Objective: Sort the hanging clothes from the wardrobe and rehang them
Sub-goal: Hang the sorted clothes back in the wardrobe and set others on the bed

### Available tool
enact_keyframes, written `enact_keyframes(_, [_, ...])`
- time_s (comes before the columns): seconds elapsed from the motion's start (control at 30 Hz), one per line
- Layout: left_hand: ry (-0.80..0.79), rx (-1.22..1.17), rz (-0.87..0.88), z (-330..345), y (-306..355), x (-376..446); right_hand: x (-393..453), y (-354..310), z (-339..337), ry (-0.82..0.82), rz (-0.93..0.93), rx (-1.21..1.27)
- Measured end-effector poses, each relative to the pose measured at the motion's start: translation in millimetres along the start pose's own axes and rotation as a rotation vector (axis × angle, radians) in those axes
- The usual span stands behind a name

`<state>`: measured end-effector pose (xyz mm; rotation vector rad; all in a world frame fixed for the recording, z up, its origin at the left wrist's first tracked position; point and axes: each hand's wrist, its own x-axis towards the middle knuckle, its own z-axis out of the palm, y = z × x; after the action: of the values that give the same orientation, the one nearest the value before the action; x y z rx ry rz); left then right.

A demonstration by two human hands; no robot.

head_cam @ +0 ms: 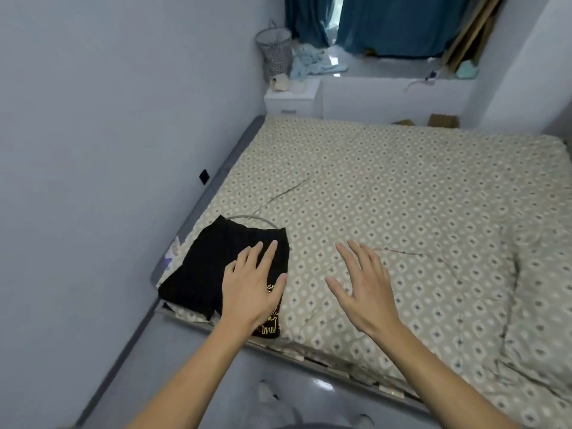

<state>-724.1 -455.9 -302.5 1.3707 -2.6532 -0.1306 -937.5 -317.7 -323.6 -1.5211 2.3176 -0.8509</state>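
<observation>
A folded black garment (210, 261) with a yellow print at its near corner lies on the bed's near left corner. A thin grey hanger (257, 218) peeks out from under its far edge. My left hand (252, 286) lies flat on the garment's right part, fingers straight and spread. My right hand (363, 286) hovers over the patterned bedspread (402, 196) just right of the garment, fingers spread, holding nothing. No wardrobe is in view.
The wall runs close along the bed's left side. A white nightstand (292, 99) and a wire basket (275, 52) stand past the bed's far left corner, below blue curtains (399, 23). Cardboard boxes (442, 120) sit behind the bed. Grey floor lies at my feet.
</observation>
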Motion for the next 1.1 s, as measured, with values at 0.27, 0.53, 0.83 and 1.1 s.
enact_keyframes(0.27, [0.022, -0.007, -0.184, 21.7, -128.7, 52.0, 120.3, -61.9, 98.9, -0.125, -0.144, -0.018])
enact_keyframes(0.53, [-0.169, -0.094, -0.174, 124.7, -277.3, 175.4, 249.3, -77.2, 238.9, -0.217, 0.036, -0.146])
enact_keyframes(0.83, [-0.364, -0.007, -0.078, 250.0, -395.0, 313.8, 364.5, -16.6, 371.7, -0.29, 0.304, -0.237])
enact_keyframes(1.1, [-0.474, 0.051, -0.095, 409.1, -464.5, 404.8, 415.0, 74.7, 502.6, -0.376, 0.558, -0.162])
